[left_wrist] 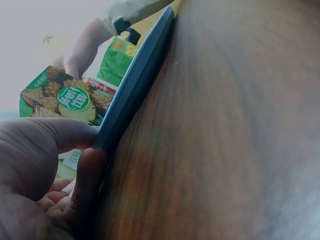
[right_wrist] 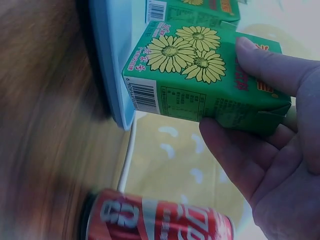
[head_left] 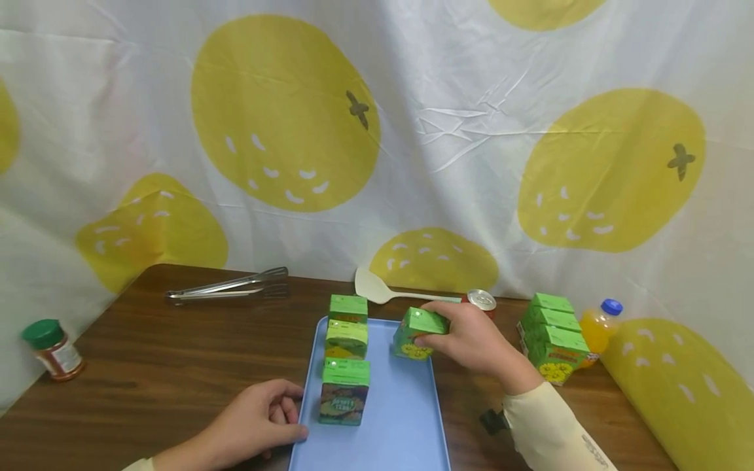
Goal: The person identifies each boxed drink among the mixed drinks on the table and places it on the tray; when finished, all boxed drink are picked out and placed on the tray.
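Observation:
A blue tray (head_left: 400,418) lies on the table with a column of green-topped boxes along its left side; the front one (head_left: 344,396) has a brown face. At the tray's far right corner my right hand (head_left: 471,337) grips a green carton with yellow flowers (head_left: 414,337). In the right wrist view, thumb and fingers hold that carton (right_wrist: 195,75) by its upper end, its base at the tray. My left hand (head_left: 253,418) pinches the tray's left edge between thumb and fingers, clearly seen in the left wrist view on the tray rim (left_wrist: 132,90).
Several green cartons (head_left: 554,340) stand right of the tray, beside an orange bottle (head_left: 596,330). A red can (head_left: 482,301) and a white spatula (head_left: 374,288) are behind the tray. Tongs (head_left: 230,288) lie back left; a green-lidded jar (head_left: 55,353) stands far left.

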Action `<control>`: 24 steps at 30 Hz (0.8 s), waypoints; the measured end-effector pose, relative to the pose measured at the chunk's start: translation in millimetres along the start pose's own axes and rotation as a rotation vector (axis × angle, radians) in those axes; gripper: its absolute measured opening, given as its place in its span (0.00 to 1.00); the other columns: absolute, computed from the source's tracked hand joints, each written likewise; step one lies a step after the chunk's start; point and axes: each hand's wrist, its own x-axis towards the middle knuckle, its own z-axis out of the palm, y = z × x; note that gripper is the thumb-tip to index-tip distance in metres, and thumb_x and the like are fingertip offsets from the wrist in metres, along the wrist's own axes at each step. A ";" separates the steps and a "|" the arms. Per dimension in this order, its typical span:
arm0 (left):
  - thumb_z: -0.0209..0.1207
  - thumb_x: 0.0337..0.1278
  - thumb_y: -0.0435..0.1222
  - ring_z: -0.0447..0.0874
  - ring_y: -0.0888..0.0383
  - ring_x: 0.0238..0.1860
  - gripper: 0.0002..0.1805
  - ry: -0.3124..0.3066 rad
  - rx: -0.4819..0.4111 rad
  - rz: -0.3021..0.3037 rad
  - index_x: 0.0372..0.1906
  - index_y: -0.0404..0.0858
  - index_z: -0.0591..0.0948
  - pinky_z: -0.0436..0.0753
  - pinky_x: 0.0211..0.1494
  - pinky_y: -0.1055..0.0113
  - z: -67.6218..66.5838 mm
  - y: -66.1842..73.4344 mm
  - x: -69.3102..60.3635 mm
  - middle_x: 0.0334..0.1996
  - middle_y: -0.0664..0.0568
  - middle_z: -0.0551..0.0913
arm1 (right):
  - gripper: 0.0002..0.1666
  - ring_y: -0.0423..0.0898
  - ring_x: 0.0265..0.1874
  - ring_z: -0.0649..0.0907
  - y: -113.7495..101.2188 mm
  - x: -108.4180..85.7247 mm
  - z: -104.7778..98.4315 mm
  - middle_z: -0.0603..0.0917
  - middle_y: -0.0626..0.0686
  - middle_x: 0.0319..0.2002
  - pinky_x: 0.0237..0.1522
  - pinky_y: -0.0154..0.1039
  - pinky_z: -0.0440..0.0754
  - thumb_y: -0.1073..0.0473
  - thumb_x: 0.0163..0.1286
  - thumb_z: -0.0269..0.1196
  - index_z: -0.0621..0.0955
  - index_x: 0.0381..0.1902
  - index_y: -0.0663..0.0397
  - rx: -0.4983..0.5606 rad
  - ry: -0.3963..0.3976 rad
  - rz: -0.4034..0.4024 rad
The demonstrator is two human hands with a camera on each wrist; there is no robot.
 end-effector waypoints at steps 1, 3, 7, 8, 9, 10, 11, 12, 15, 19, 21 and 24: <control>0.79 0.60 0.34 0.81 0.58 0.24 0.32 0.000 0.000 0.000 0.65 0.23 0.81 0.81 0.21 0.67 0.0 -0.1 -0.1 0.34 0.51 0.85 | 0.23 0.39 0.32 0.82 0.0 3.3 2.0 0.88 0.36 0.39 0.38 0.43 0.83 0.50 0.64 0.85 0.90 0.56 0.40 0.000 0.000 0.000; 0.79 0.60 0.34 0.81 0.58 0.24 0.32 0.001 0.002 0.008 0.64 0.23 0.81 0.81 0.21 0.67 0.0 -0.3 -0.2 0.34 0.51 0.85 | 0.24 0.40 0.32 0.82 0.0 9.6 5.8 0.88 0.37 0.38 0.37 0.43 0.83 0.50 0.64 0.85 0.90 0.56 0.40 -0.005 -0.001 0.002; 0.79 0.60 0.34 0.82 0.60 0.24 0.32 0.003 0.007 0.038 0.64 0.22 0.81 0.81 0.20 0.67 0.2 -0.5 -0.2 0.34 0.51 0.86 | 0.26 0.40 0.33 0.82 1.0 20.1 12.4 0.88 0.38 0.40 0.38 0.43 0.83 0.49 0.64 0.84 0.90 0.58 0.42 -0.019 -0.006 0.005; 0.79 0.60 0.34 0.82 0.61 0.24 0.32 0.003 0.008 0.044 0.64 0.22 0.80 0.81 0.20 0.67 0.2 -0.5 -0.2 0.34 0.51 0.85 | 0.26 0.40 0.33 0.82 0.9 22.3 13.6 0.88 0.38 0.40 0.38 0.43 0.83 0.49 0.65 0.84 0.90 0.59 0.43 -0.022 -0.010 0.007; 0.79 0.60 0.34 0.82 0.61 0.23 0.32 0.003 0.011 0.049 0.63 0.22 0.80 0.81 0.20 0.67 0.2 -0.4 -0.2 0.34 0.51 0.85 | 0.27 0.40 0.33 0.82 1.1 24.4 14.8 0.88 0.39 0.40 0.38 0.44 0.83 0.49 0.65 0.84 0.89 0.60 0.43 -0.021 -0.015 0.007; 0.79 0.60 0.34 0.82 0.61 0.23 0.32 0.003 0.007 0.050 0.63 0.21 0.80 0.81 0.20 0.67 0.4 -0.4 -0.2 0.34 0.51 0.85 | 0.27 0.40 0.33 0.82 1.3 26.1 15.8 0.88 0.39 0.41 0.39 0.44 0.83 0.49 0.65 0.84 0.89 0.60 0.44 -0.020 -0.020 0.010; 0.79 0.60 0.34 0.82 0.61 0.24 0.32 0.003 0.005 0.050 0.63 0.21 0.80 0.81 0.20 0.67 0.7 -0.4 -0.1 0.34 0.51 0.85 | 0.27 0.41 0.33 0.83 1.5 27.8 16.7 0.89 0.40 0.41 0.39 0.44 0.83 0.49 0.66 0.84 0.89 0.61 0.45 -0.018 -0.026 0.013; 0.79 0.60 0.34 0.81 0.61 0.24 0.32 0.002 0.004 0.051 0.63 0.21 0.80 0.81 0.20 0.67 0.8 -0.4 -0.1 0.34 0.50 0.85 | 0.28 0.41 0.34 0.83 1.7 29.5 17.4 0.89 0.40 0.42 0.40 0.44 0.83 0.49 0.66 0.83 0.89 0.62 0.46 -0.016 -0.030 0.017; 0.79 0.60 0.34 0.82 0.61 0.24 0.32 0.005 0.006 0.052 0.63 0.21 0.81 0.81 0.20 0.67 1.2 -0.2 -0.1 0.34 0.50 0.85 | 0.30 0.42 0.34 0.83 2.3 34.2 18.7 0.89 0.41 0.42 0.40 0.45 0.84 0.48 0.68 0.83 0.88 0.64 0.47 -0.005 -0.046 0.036; 0.79 0.59 0.34 0.82 0.61 0.24 0.32 0.011 0.009 0.050 0.63 0.22 0.81 0.81 0.20 0.67 1.2 -0.1 -0.3 0.34 0.51 0.85 | 0.32 0.42 0.34 0.83 3.2 39.1 19.3 0.88 0.41 0.41 0.40 0.46 0.83 0.47 0.69 0.82 0.87 0.67 0.47 0.009 -0.068 0.063; 0.79 0.59 0.34 0.82 0.61 0.24 0.32 0.013 0.010 0.047 0.63 0.22 0.81 0.81 0.20 0.67 1.0 -0.1 -0.4 0.34 0.51 0.85 | 0.32 0.43 0.34 0.83 3.8 41.0 19.9 0.88 0.42 0.41 0.40 0.46 0.83 0.46 0.69 0.81 0.87 0.68 0.48 0.011 -0.075 0.072; 0.79 0.59 0.34 0.82 0.60 0.24 0.32 0.014 0.010 0.042 0.63 0.22 0.81 0.81 0.20 0.67 0.4 0.2 -0.7 0.34 0.51 0.85 | 0.32 0.43 0.35 0.83 3.8 43.1 21.0 0.88 0.43 0.42 0.41 0.46 0.83 0.46 0.70 0.81 0.87 0.68 0.47 0.022 -0.080 0.086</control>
